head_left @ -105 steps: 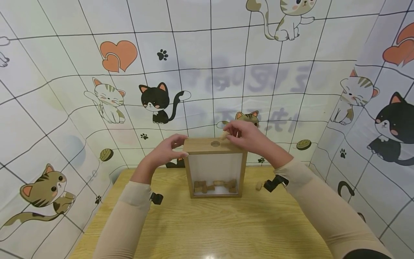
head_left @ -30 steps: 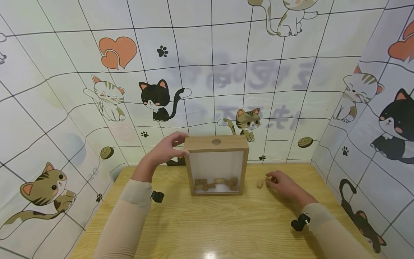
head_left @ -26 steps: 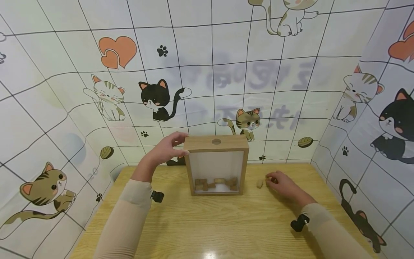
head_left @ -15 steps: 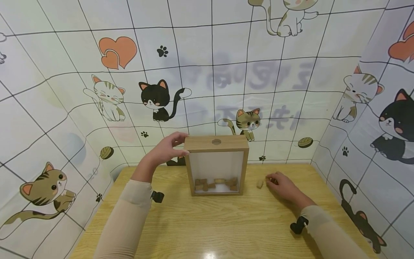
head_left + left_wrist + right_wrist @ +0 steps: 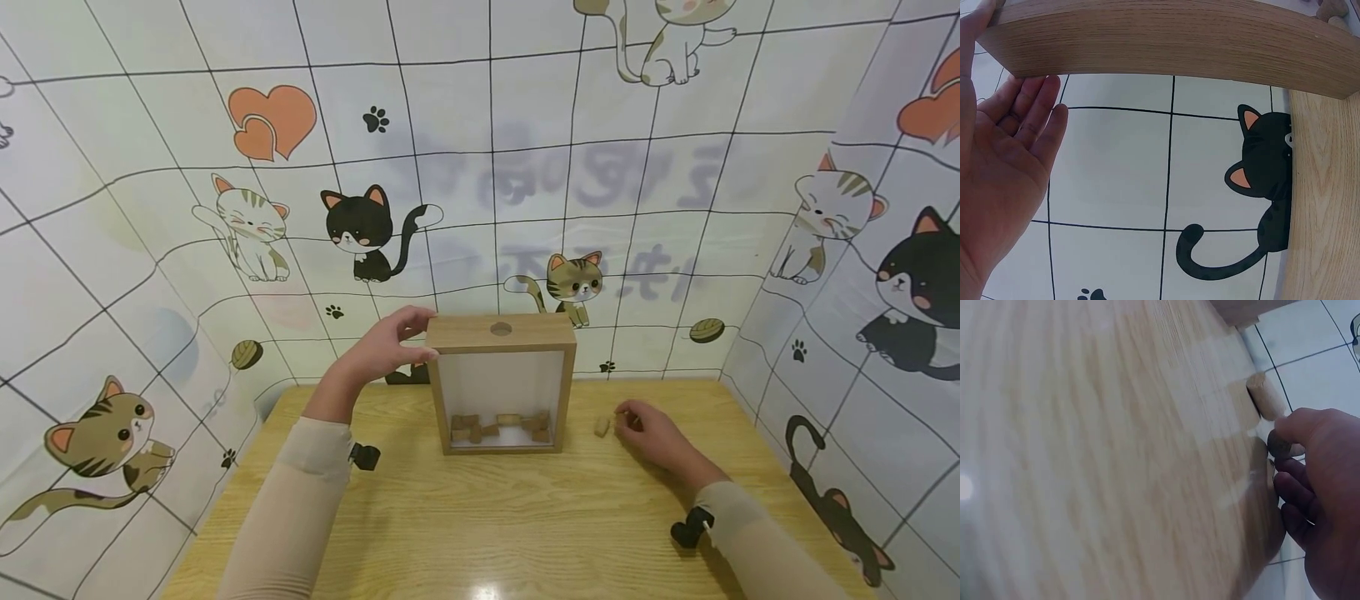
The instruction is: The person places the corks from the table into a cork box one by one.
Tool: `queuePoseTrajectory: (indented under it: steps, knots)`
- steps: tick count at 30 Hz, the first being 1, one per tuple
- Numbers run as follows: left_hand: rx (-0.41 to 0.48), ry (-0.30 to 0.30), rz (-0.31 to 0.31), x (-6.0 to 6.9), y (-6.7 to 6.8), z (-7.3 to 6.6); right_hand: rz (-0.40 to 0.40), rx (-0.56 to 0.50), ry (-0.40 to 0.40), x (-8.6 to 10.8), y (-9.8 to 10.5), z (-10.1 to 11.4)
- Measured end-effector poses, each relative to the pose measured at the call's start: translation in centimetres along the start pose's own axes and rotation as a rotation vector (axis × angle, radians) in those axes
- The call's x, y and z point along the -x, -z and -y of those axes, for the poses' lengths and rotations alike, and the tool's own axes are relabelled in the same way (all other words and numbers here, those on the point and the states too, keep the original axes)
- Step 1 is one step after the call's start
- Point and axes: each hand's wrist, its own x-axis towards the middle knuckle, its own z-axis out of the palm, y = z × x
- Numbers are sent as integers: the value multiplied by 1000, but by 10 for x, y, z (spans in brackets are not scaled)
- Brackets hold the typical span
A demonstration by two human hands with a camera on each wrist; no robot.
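Note:
A wooden shadow box (image 5: 501, 340) stands upright on the table, with a round hole in its top and several corks (image 5: 508, 420) lying inside behind the clear front. My left hand (image 5: 386, 343) holds its upper left corner, thumb at the front edge and fingers behind; in the left wrist view those fingers reach past the wooden side (image 5: 1166, 44). To the right of the box my right hand (image 5: 651, 433) is down at the tabletop. In the right wrist view its thumb and fingers pinch a cork (image 5: 1279, 445). Another cork (image 5: 1265, 397) lies just beyond the fingertips.
The light wood table (image 5: 480, 517) ends against a white wall cloth (image 5: 465, 192) printed with grid lines and cartoon cats. Similar cloth rises at both sides. Small black cameras (image 5: 364, 456) are strapped to the wrists.
My right hand was over the box top with a cork; it has come down to the table at the right. During the last second it has barely shifted. The left hand stays on the box.

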Motion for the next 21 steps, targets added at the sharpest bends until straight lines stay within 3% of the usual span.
queuePoseTrajectory:
  steps: [5, 12, 21]
  knots:
    - [-6, -3, -4, 0, 0, 0, 26, -47, -26, 3, -2, 4]
    - [-5, -3, -5, -1, 0, 1, -28, -75, -15, 4, 1, 7]
    - [5, 1, -4, 0, 0, 0, -140, -89, 130, -3, 18, 30]
